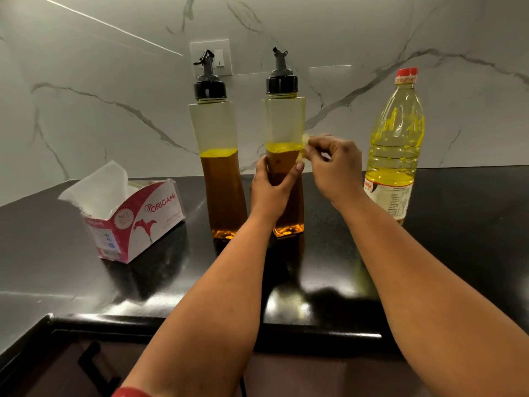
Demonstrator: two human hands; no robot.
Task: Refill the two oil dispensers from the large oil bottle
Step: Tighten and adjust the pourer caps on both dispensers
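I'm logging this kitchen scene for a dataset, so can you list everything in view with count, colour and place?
oil dispensers: 2, clear with black spouts, amber oil inside, centre of countertop
large oil bottle: 1, yellow oil, red cap, right
tissue box: 1, pink and white, open, left
countertop: 1, black
wall switch: 1, white, marble wall behind
left hand: grips right-hand dispenser
right hand: fingers pinch small yellowish wad against that dispenser

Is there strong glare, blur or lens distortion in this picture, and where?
Head view: bright glare patches on the black counter near its front edge; wide-angle bending curves the counter edge and tilts the large oil bottle; the right hand is slightly motion-blurred; both dispensers stay sharp.
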